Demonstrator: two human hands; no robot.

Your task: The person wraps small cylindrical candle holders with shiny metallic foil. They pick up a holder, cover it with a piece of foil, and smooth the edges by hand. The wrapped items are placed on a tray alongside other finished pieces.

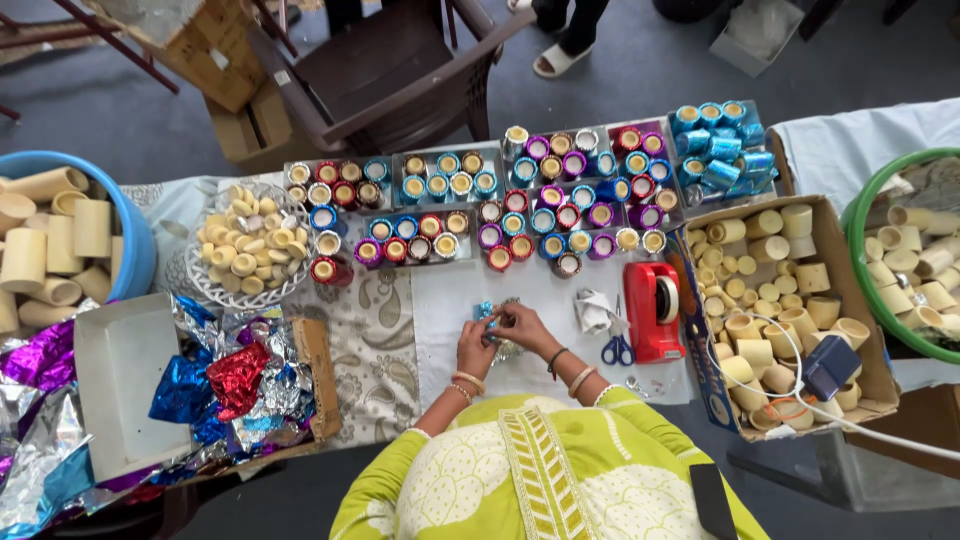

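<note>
Lime-green patterned tunic, gold-embroidered placket, bangles on both wrists

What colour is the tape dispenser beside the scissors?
Red, the tape dispenser, clearest in the head view.

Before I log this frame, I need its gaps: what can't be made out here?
All head view:
- Small blue piece: mostly covered by the left hand and right hand; shape unclear.
- Blue tub: cut off by the left edge.
- Green tub: cut off by the right edge.
- Scissors: too small to make out the blades.
</note>
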